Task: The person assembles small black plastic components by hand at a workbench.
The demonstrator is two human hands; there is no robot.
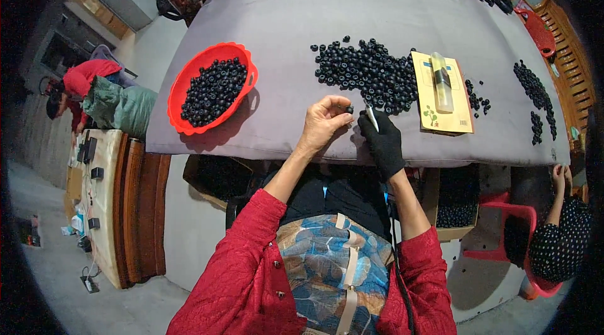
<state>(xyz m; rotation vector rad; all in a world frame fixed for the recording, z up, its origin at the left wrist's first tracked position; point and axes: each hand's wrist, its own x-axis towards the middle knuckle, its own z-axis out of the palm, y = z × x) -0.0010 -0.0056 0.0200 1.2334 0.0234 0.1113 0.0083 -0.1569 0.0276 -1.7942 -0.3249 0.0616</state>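
- Table (277, 33): both hands work just inside its near edge.
- Right hand (382, 145): gloved, closed round a slim tool (372, 118).
- Left hand (324, 123): fingertips pinching a bead (350, 109).
- Bead: probably light, hard, apt to roll; best gripped by its sides.

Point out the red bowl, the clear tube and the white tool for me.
Red bowl (179, 97): head view, inner wall, left side.
Clear tube (443, 86): head view, middle of its body.
White tool (373, 119): head view, exposed shaft.
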